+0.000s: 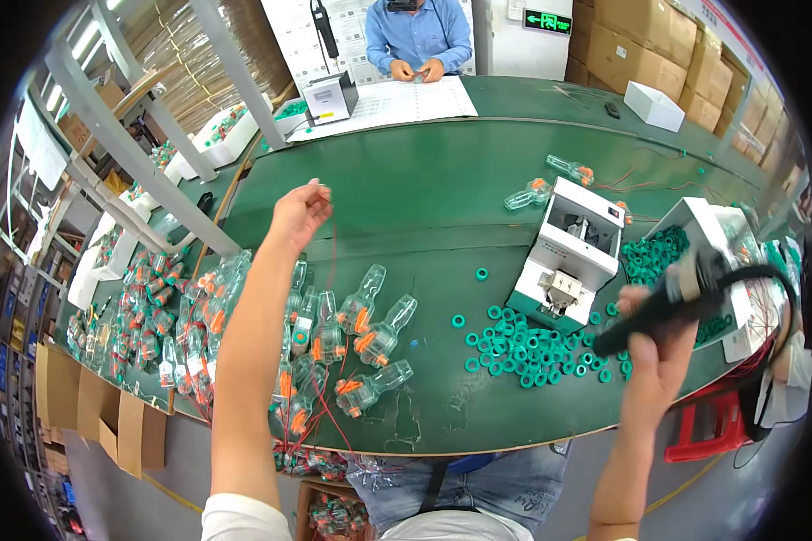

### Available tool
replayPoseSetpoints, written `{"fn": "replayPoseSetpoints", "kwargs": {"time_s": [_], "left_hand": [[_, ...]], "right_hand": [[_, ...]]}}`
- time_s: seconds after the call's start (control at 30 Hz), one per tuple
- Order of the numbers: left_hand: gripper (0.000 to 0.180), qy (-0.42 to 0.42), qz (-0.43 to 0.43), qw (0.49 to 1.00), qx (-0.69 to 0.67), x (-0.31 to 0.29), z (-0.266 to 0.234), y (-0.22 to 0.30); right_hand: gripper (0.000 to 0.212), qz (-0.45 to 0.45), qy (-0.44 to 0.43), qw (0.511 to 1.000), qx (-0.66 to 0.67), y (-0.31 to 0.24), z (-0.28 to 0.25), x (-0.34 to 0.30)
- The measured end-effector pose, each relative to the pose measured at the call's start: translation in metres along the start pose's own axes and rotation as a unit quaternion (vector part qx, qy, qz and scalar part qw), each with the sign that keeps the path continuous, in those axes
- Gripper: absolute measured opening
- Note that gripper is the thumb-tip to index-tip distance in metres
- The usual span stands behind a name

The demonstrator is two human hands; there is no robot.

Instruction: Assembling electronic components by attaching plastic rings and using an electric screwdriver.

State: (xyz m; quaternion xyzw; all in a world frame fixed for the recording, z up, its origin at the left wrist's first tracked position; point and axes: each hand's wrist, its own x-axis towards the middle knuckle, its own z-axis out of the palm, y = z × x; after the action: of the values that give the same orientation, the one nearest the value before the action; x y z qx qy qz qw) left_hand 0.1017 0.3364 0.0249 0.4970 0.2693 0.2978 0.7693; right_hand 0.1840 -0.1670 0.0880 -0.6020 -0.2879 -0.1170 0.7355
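My left hand (301,216) is raised over the left middle of the green table, its fingers pinched together. A thin red wire (335,254) hangs from beside those fingertips toward clear bottle-shaped plastic housings (383,332) with orange parts. My right hand (659,356) is wrapped round a black corded electric screwdriver (650,320), slightly blurred. The tool is tilted, one end pointing down left over a heap of green rings (523,350). Just left of it stands a white box-shaped machine (573,252) with an open top.
More housings (144,311) are piled at the left beside a grey metal frame (144,162). A white bin (708,234) of green rings stands at the right. Two housings (528,195) lie behind the machine. Across the table a person (419,41) in blue works. A red stool (708,428) stands below right.
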Motion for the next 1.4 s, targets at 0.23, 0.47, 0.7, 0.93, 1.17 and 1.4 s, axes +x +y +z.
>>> {"fn": "replayPoseSetpoints", "kwargs": {"time_s": [0.23,0.47,0.7,0.93,1.17,1.4], "left_hand": [[0.011,-0.082,0.031,0.991,-0.105,-0.252,0.115,-0.036],[0.018,-0.197,-0.090,0.975,-0.053,-0.397,0.099,-0.116],[0.030,-0.144,-0.093,0.962,-0.210,-0.388,0.105,-0.134],[0.047,-0.088,-0.103,0.985,-0.102,-0.404,0.101,-0.165],[0.042,-0.056,-0.011,0.976,0.208,-0.404,0.051,-0.150],[0.044,-0.204,-0.192,0.954,0.105,-0.422,0.028,-0.099]], "right_hand": [[0.040,0.496,-0.183,0.812,0.247,0.029,0.073,-0.062],[0.047,0.554,-0.257,0.718,0.333,0.016,0.059,-0.106],[0.045,0.447,-0.259,0.829,0.214,0.010,0.048,-0.140],[0.061,0.504,-0.239,0.806,0.197,0.015,0.037,-0.203],[0.028,0.305,-0.562,0.768,-0.026,-0.026,-0.016,-0.223],[0.007,0.021,-0.399,0.904,-0.150,-0.008,-0.012,-0.148]]}}
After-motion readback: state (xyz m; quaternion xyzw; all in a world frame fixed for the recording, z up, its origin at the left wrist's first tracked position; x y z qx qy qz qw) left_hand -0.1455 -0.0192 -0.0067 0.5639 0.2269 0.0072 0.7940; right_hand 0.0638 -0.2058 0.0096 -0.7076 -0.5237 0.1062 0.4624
